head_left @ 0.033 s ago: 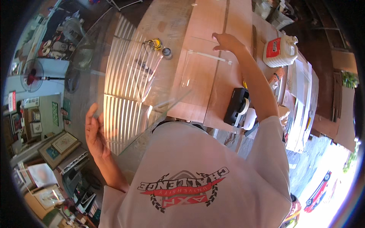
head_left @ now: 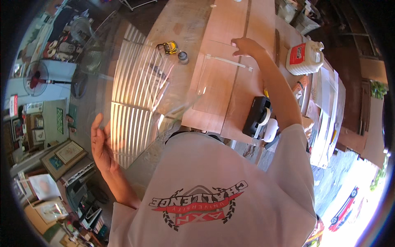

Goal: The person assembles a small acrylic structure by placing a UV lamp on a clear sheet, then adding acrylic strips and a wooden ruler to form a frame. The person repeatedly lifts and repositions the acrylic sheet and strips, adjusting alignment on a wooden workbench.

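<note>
A large clear glass pane (head_left: pixel 133 103) spans the space in front of my body, tilted, with bright striped reflections across it. My left hand (head_left: pixel 103 148) is at its left edge, fingers pointing up along the glass; the fingers are mirrored in the surface and the thumb is hidden. Out over the plywood-covered table, my right hand (head_left: pixel 247 46) pinches a thin glass edge between thumb and curled fingers. Just nearer than it, a thin white strip (head_left: pixel 228 61) lies on the plywood (head_left: pixel 220 24). Whether both hands touch the same pane is hard to tell through the transparency.
A yellow tape measure (head_left: pixel 170 47) and a small dark jar (head_left: pixel 183 57) stand left on the table. By my right arm are a black tape dispenser (head_left: pixel 254 117) and a white jug (head_left: pixel 304 57). A fan (head_left: pixel 37 78) and picture frames (head_left: pixel 61 158) are at left.
The table things appear slightly lower and farther right as the view shifts a little. Both hands keep nearly the same place and grip; the reflections on the glass have moved slightly.
</note>
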The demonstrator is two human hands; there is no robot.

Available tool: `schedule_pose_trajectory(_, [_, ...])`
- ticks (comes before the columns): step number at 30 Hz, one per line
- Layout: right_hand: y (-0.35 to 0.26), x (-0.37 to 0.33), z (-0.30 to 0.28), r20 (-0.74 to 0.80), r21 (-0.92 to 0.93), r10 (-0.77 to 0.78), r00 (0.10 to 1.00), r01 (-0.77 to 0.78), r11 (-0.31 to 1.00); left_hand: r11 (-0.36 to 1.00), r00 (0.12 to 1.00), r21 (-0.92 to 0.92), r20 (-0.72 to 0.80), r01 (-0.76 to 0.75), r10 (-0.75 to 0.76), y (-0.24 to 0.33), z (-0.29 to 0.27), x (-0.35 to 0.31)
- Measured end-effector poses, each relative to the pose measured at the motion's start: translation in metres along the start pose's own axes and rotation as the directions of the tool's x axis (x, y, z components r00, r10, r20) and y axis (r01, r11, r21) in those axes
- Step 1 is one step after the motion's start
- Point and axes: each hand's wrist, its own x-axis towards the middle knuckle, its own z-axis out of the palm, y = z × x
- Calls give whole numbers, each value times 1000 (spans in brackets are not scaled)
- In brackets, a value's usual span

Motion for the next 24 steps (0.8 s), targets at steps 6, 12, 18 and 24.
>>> schedule_pose_trajectory(6, [16, 23, 15, 112, 47, -89, 990, 84, 995, 977, 945, 118, -257, -179, 204, 13, -24, -56])
schedule_pose_trajectory(12, [13, 24, -1, 113, 101, -31, 993, 20, 995, 955, 873, 155, -389, -254, 295, 7, -43, -64])
schedule_pose_trajectory(18, [24, 17, -16, -1, 35, -90, 996, 90, 995, 965, 908, 62, -329, -254, 260, 4, -57, -62])
schedule_pose_trajectory(24, [46, 21, -17, -53, -40, -62, 997, 60, 997, 969, 921, 31, -307, -244, 242, 0, -58, -57])
